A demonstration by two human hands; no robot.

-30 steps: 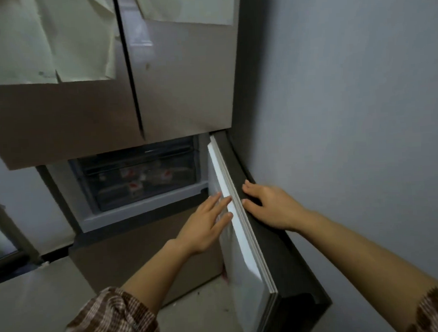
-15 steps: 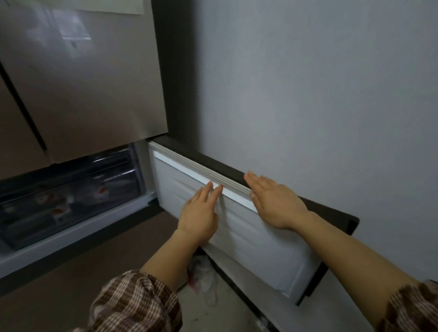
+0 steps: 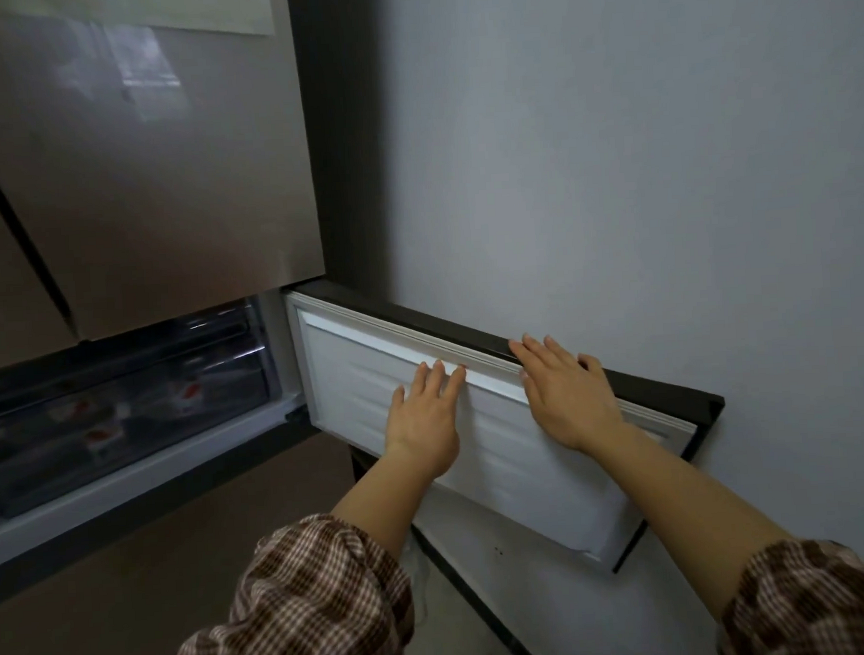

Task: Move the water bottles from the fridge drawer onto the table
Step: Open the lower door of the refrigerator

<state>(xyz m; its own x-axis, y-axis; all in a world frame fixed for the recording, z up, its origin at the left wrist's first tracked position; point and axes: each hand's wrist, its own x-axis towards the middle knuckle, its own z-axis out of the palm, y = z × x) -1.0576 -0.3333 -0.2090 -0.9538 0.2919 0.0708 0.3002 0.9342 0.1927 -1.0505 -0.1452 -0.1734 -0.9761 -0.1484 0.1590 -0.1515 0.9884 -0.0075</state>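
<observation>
Looking at the lower right of the frame, I have the left grip (image 3: 420, 423) laid flat on the white inner panel of the compartment door (image 3: 501, 439), fingers straight and holding nothing. The right grip (image 3: 568, 395) is likewise open, its fingers reaching over the door's top edge. The door stands swung wide, near the grey wall (image 3: 637, 166); whether it touches, I cannot tell. The water bottles (image 3: 95, 436) lie at the lower left of the frame, blurred red-labelled shapes behind the clear front of the fridge drawer (image 3: 137, 372), which sits pushed in. No surface is in view. I judge the step in hand to be getting the door fully out of the way. To do it well I would push evenly with both palms and stop short of knocking the wall. Then I would bring one grip to the drawer's front and pull straight out, so nothing inside rolls.
</observation>
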